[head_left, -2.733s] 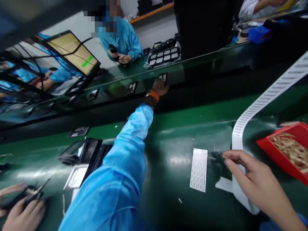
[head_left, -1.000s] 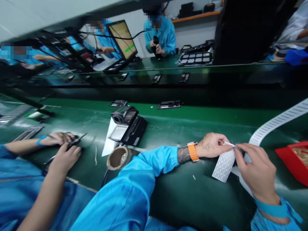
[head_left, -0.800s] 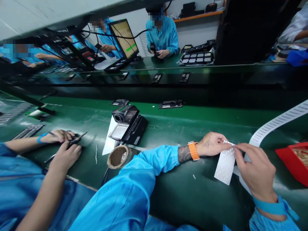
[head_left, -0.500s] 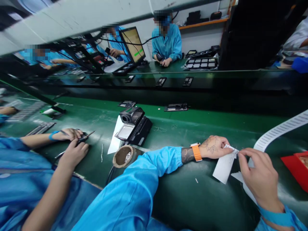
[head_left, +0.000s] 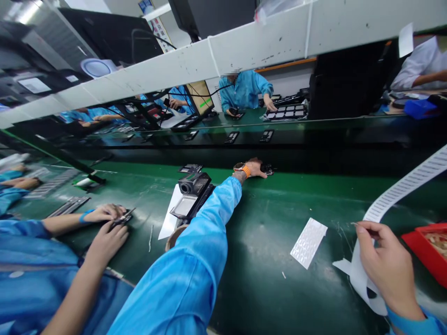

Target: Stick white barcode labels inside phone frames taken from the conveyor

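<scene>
Stretched out to the far side of the bench, my left hand (head_left: 255,167) lies over a dark opened phone (head_left: 268,169). Its thumb and fingers look spread at the phone, part of which the hand covers. Close to me on the right, my right hand (head_left: 386,265) is closed, with thumb and forefinger pinching a small thin sticker (head_left: 354,224). Beside that hand runs a long white label strip (head_left: 391,200) with dark bars, curling down onto the bench. A white sticker sheet (head_left: 309,243) lies flat between my hands.
A black device (head_left: 193,193) and a round pot (head_left: 173,238) stand left, partly behind my sleeve. A red box (head_left: 414,239) sits right. Another opened phone (head_left: 190,168) lies at the back. A co-worker's hands (head_left: 108,232) work at left. A white beam (head_left: 209,49) crosses above.
My left hand has let go of the white sheet, now lying on the bench, and moved far forward and left onto the phone. My right hand stays pinched and has shifted slightly right.
</scene>
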### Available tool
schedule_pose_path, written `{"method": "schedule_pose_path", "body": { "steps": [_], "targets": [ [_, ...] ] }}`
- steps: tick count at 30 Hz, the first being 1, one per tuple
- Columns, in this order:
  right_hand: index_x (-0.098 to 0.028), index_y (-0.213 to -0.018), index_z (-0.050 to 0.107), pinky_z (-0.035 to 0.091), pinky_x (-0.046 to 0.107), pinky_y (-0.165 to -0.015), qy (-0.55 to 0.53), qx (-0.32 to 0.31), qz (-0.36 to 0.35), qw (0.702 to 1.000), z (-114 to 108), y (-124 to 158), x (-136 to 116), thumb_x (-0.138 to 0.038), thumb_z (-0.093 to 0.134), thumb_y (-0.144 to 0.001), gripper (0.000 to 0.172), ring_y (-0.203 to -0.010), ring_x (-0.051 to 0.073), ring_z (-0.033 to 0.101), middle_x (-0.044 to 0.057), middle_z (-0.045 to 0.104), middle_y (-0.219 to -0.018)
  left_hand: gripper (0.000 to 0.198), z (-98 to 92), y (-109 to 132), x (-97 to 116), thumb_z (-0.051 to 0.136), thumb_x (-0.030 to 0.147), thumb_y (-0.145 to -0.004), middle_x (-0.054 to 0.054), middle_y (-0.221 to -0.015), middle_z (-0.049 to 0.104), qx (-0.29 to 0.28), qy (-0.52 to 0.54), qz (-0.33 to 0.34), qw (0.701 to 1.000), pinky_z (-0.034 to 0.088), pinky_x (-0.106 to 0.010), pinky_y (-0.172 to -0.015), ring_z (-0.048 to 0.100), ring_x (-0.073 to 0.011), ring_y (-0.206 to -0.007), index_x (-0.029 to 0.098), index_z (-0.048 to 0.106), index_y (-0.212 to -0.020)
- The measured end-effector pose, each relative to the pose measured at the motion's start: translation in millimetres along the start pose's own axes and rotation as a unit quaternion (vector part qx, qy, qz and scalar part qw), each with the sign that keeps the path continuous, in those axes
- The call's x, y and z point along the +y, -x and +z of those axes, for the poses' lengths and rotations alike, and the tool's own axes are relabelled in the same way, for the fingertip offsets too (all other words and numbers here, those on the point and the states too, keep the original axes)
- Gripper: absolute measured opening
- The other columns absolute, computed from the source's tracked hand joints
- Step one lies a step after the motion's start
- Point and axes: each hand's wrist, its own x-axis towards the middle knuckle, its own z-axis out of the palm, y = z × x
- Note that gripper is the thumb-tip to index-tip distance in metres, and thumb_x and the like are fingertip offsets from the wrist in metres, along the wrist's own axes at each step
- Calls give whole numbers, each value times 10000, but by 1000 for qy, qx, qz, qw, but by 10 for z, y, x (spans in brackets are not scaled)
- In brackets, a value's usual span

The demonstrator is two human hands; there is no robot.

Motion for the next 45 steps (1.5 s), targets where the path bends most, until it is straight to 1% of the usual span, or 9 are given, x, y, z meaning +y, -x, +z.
{"method": "schedule_pose_path", "body": {
  "steps": [4, 10, 15, 18, 21, 30, 34, 38, 45],
  "targets": [
    [-216, -969, 669, 517, 424, -771, -31, -2, 13, 999, 34, 1, 27, -551, 587, -835, 370, -839, 294, 684, 85, 729, -923, 462, -25, 9, 188, 903, 277, -556, -125, -1064, 650, 24, 64, -4, 998, 446, -389, -968, 559, -330, -1134, 121, 691, -936],
    [-192, -1039, 656, 557, 414, -831, -230, 1, 40, 972, 102, 82, -56, -439, 719, -840, 324, -873, 244, 694, 94, 722, -978, 617, 447, 474, 1086, 360, 602, -974, -114, -1092, 667, -44, 322, 92, 941, 522, -350, -842, 647, -228, -1010, 167, 562, -1363],
    [-188, -1065, 660, 576, 367, -730, -310, 67, 14, 948, 93, 96, -145, -332, 734, -854, 266, -796, 203, 681, 76, 709, -952, 783, 852, 1022, 1745, 245, 692, -938, -174, -1071, 678, -284, 816, 4, 503, 538, -407, -859, 663, -259, -962, 89, 623, -1265],
    [-191, -1129, 648, 568, 360, -760, -323, 72, -24, 943, 64, 90, -163, -275, 719, -874, 278, -826, 196, 673, 76, 700, -977, 722, 858, 1108, 1834, 255, 606, -969, -181, -1033, 687, -336, 850, -26, 405, 544, -430, -830, 678, -279, -934, 52, 616, -1257],
    [-203, -1212, 605, 556, 385, -839, -319, 65, -62, 944, 79, 134, -207, -224, 705, -881, 346, -907, 208, 670, 84, 687, -1031, 690, 847, 1129, 1871, 304, 606, -959, -165, -1013, 682, -313, 854, -27, 415, 548, -421, -792, 682, -280, -900, 58, 623, -1232],
    [-254, -1480, 306, 519, 466, -994, -266, -11, -25, 964, 345, 396, -398, -225, 723, -855, 752, -1238, 268, 582, 147, 565, -1349, 609, 1042, 1401, 2172, 861, 423, -717, 26, -837, 591, -60, 766, -104, 631, 457, -232, -657, 579, -99, -676, 181, 506, -1148],
    [-253, -1402, 384, 600, 351, -748, -383, 26, 112, 917, 251, 259, -349, -243, 710, -846, 645, -921, 219, 713, 111, 678, -1168, 546, 982, 1326, 2070, 615, 650, -870, -71, -933, 677, -153, 788, -75, 591, 490, -310, -794, 650, -185, -834, 154, 588, -1096],
    [-269, -1394, 377, 599, 338, -662, -438, -1, 183, 880, 241, 222, -380, -291, 751, -794, 707, -774, 204, 718, 83, 705, -1098, 770, 992, 1302, 2017, 239, 732, -957, -165, -1055, 707, -289, 830, -49, 475, 487, -406, -892, 674, -276, -956, 110, 647, -1156],
    [-226, -1227, 541, 564, 379, -851, -312, 120, 58, 941, 194, 193, -365, -231, 799, -770, 525, -987, 218, 662, 83, 658, -1089, 832, 995, 1326, 2000, 139, 665, -992, -198, -1049, 705, -327, 844, -74, 418, 512, -387, -895, 675, -276, -1006, 47, 688, -1084]
  ]
}}
